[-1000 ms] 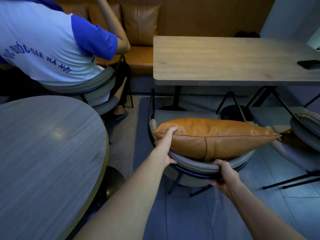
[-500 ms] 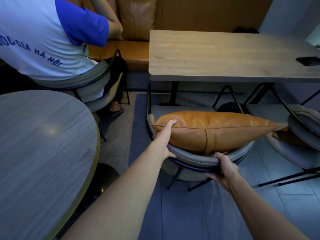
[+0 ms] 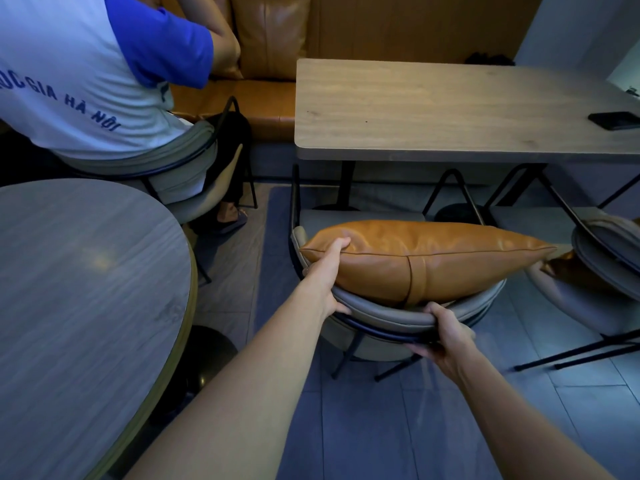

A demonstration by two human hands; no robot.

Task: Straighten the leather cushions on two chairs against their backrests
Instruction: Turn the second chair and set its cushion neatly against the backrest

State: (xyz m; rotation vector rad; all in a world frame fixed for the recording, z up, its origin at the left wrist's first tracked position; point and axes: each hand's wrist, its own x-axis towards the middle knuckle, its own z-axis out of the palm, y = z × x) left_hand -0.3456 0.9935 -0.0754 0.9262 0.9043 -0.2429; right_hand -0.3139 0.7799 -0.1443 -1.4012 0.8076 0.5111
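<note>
A tan leather cushion (image 3: 426, 261) stands on edge on the grey chair in front of me, leaning against the curved backrest (image 3: 391, 315). My left hand (image 3: 327, 271) grips the cushion's left corner, fingers over its top seam. My right hand (image 3: 446, 336) is closed around the backrest's rim, below the cushion's centre strap. A second grey chair (image 3: 602, 251) stands at the right edge, with another tan cushion (image 3: 571, 268) lying low on its seat, mostly hidden behind the backrest.
A rectangular wooden table (image 3: 450, 109) stands beyond the chair, a black phone (image 3: 614, 120) near its right end. A round table (image 3: 79, 289) fills the left foreground. A person in a white and blue shirt (image 3: 86, 74) sits at upper left. A tan leather bench (image 3: 266, 95) lines the wall.
The view has drifted slightly, so the seated person and tables sit a little differently in frame. Both hands keep the same holds on the cushion corner and the backrest.
</note>
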